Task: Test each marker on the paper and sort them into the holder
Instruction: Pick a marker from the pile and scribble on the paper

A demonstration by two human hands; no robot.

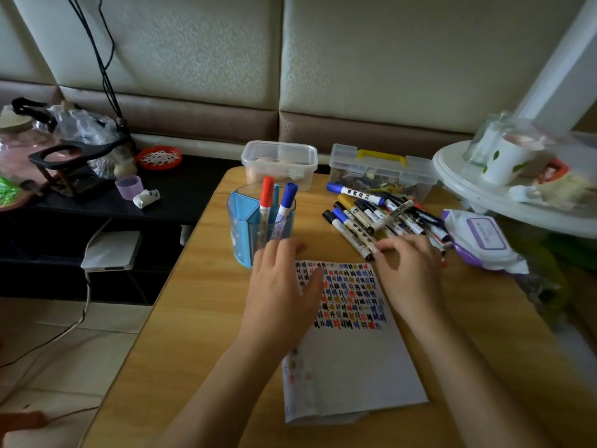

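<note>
left hand grip released, flat on scribbled white paper | right hand fingertips on loose white-barrelled marker pile beside paper, grip unclear | risk: raking pile rolls markers off wooden worktop

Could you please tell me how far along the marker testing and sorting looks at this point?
Early days. Done: a red-capped marker and a blue-capped marker stand in the holder, and rows of test marks fill the top of the paper. In hand: the left hand rests flat on the paper while the right hand reaches the marker pile; a grip is not clear. Left: that whole pile.
</note>
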